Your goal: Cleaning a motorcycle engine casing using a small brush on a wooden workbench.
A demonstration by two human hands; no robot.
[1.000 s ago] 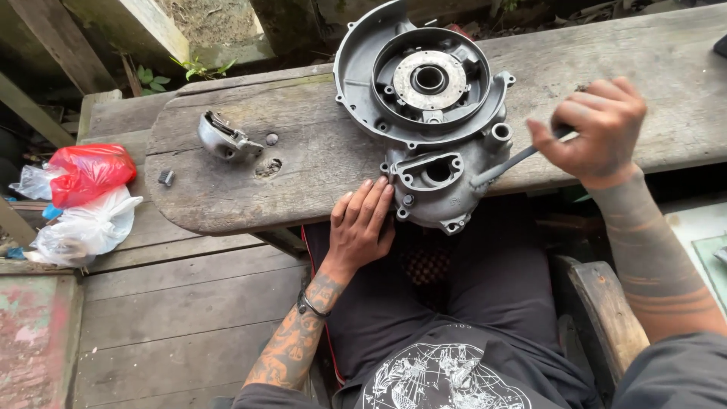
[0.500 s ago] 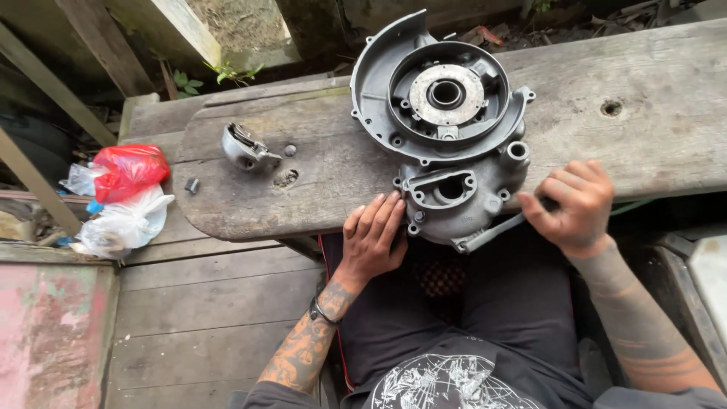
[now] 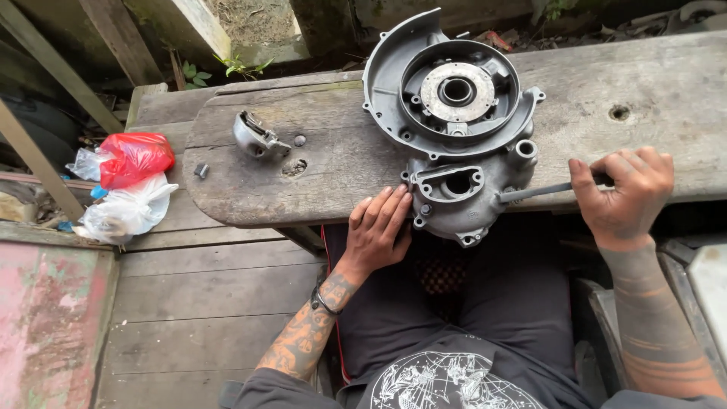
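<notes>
Since half a second ago, the right hand [image 3: 625, 189] has swung the wrench [image 3: 541, 191] outward, its handle now lying nearly level along the desk's [image 3: 303, 182] front edge. Its fingers are curled shut around the handle's end, the far end meeting the grey engine casing [image 3: 454, 125], which lies on the desk overhanging the near edge. Left hand [image 3: 376, 231] rests flat, fingers straight, against the casing's lower left. A small metal part [image 3: 256, 136] lies well apart to the left.

My left hand [image 3: 379, 231] lies flat on the plank [image 3: 318, 163], fingertips against the grey engine casing [image 3: 454, 129]. My right hand [image 3: 625, 193] grips a metal tool [image 3: 534, 192] whose tip meets the casing's side.
</notes>
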